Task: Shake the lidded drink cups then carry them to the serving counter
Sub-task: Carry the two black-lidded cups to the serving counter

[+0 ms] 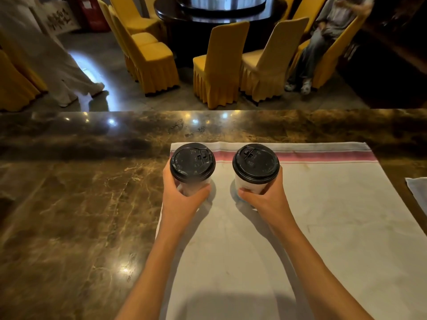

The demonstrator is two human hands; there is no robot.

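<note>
While both cups sit over the cloth (323, 215) on the marble surface (69, 204), my left hand (182, 199) wraps the left cup (193, 162) and my right hand (263, 197) wraps the right cup (255, 163). Embossed lettering on the black lids is too small for me to read.

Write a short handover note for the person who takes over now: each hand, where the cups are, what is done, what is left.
Left hand grips the left cup; right hand grips the right cup.
Both cups are upright with black lids on, over the white cloth on the marble counter.
Done: cups lidded and in hand.
Whether they were shaken, or touch the cloth, cannot be told.
Left: set them down and release.
</note>
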